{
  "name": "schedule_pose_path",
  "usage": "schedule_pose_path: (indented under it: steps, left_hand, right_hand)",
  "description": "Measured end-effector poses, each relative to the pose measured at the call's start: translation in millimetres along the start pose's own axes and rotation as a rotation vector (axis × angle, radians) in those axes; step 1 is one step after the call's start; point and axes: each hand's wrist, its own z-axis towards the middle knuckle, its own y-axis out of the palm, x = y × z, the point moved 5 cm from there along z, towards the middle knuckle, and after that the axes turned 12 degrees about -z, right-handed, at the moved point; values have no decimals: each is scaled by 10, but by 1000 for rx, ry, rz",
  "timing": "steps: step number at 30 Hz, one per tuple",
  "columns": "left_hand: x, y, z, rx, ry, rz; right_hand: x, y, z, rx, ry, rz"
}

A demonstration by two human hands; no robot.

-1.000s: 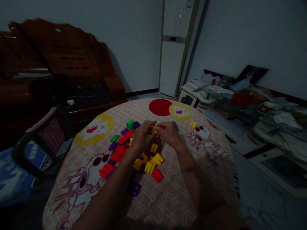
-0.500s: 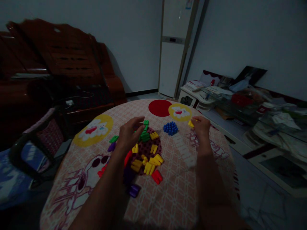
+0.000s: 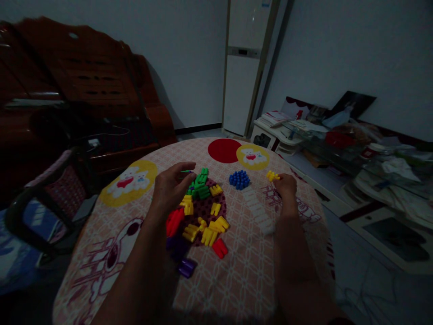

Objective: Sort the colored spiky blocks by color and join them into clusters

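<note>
My right hand [image 3: 286, 186] is at the right of the table, its fingertips closed on a yellow building block [image 3: 271, 176] in a small yellow cluster. My left hand [image 3: 169, 187] hovers over the left part of the block pile, thumb and index finger apart, holding nothing I can see. Just past its fingertips lie green blocks [image 3: 202, 187]. Beneath and beside that forearm are red blocks [image 3: 175, 221] and a purple block [image 3: 186, 267]. Several yellow blocks [image 3: 209, 235] lie in the middle, with a red block [image 3: 220, 248] in front. A tight group of blue blocks [image 3: 240, 179] stands between my hands.
A patterned cloth covers the round table [image 3: 243, 280]. To the left are a chair [image 3: 43, 194] and a carved wooden sofa [image 3: 94, 85]. A tall white cabinet-like unit [image 3: 241, 90] stands at the back. A cluttered low cabinet [image 3: 338, 135] runs along the right wall.
My left hand has shifted slightly left and away from the green blocks. My right hand has drawn back a little and lower, showing more of the yellow cluster. The view has moved slightly.
</note>
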Motion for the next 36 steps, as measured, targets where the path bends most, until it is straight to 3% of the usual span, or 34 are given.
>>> schedule_pose_path:
  steps: [2,7,14,22,30,36]
  left_hand:
    - [5,-9,-3,-1,-3,-9]
    - [6,0,-2,-18,-6,-15]
    - [20,-7,-3,-28,-17,-16]
    - [-36,-49,21,-24,-12,-8]
    - [-24,0,2,-65,-38,-9]
    - [-139,27,23,-104,-19,-16]
  right_hand:
    - [7,-11,12,-7,-35,-1]
    - [56,15,29,-19,55,-44]
    - [33,67,27,9,11,-55]
    - [113,102,94,-48,43,-69]
    - [139,175,156,45,104,118]
    - [104,241,208,-35,134,240]
